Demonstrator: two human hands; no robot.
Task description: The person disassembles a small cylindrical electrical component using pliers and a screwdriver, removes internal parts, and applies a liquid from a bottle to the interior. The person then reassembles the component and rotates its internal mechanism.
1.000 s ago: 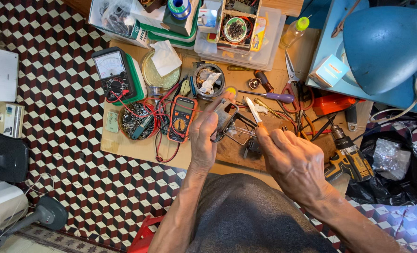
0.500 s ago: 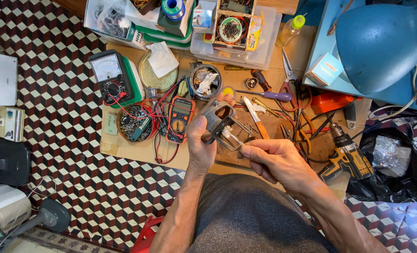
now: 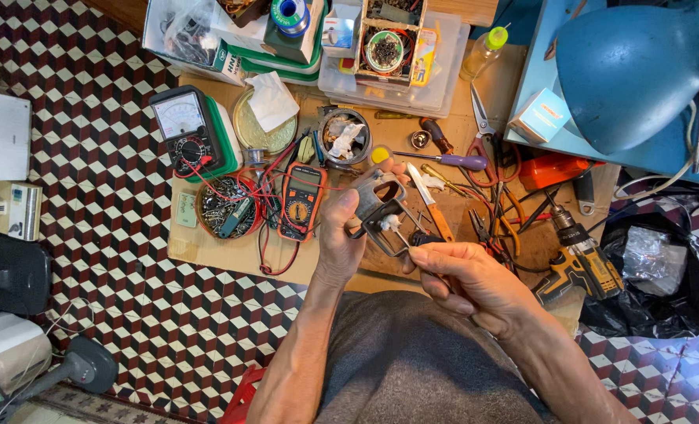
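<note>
My left hand (image 3: 340, 239) grips a small grey metal frame (image 3: 379, 206), lifted just above the wooden work board (image 3: 208, 247). My right hand (image 3: 469, 281) is closed beside it, its fingertips pinching a small black part (image 3: 425, 238) that touches the frame's lower right corner. What the black part is cannot be made out. An orange multimeter (image 3: 301, 200) with red leads lies just left of my left hand. A utility knife with an orange handle (image 3: 429, 202) lies just beyond the frame.
Across the board are an analog meter (image 3: 183, 129), a bowl of screws (image 3: 224, 208), a round tin (image 3: 345, 135), a purple-handled screwdriver (image 3: 453, 162), scissors (image 3: 483, 126) and a yellow cordless drill (image 3: 578, 261). Clear plastic boxes (image 3: 400, 74) stand behind. A blue lamp (image 3: 640, 71) hangs at right.
My right hand has pulled back from the board toward my body and now pinches at the frame's lower corner. My left hand has lifted and turned the frame.
</note>
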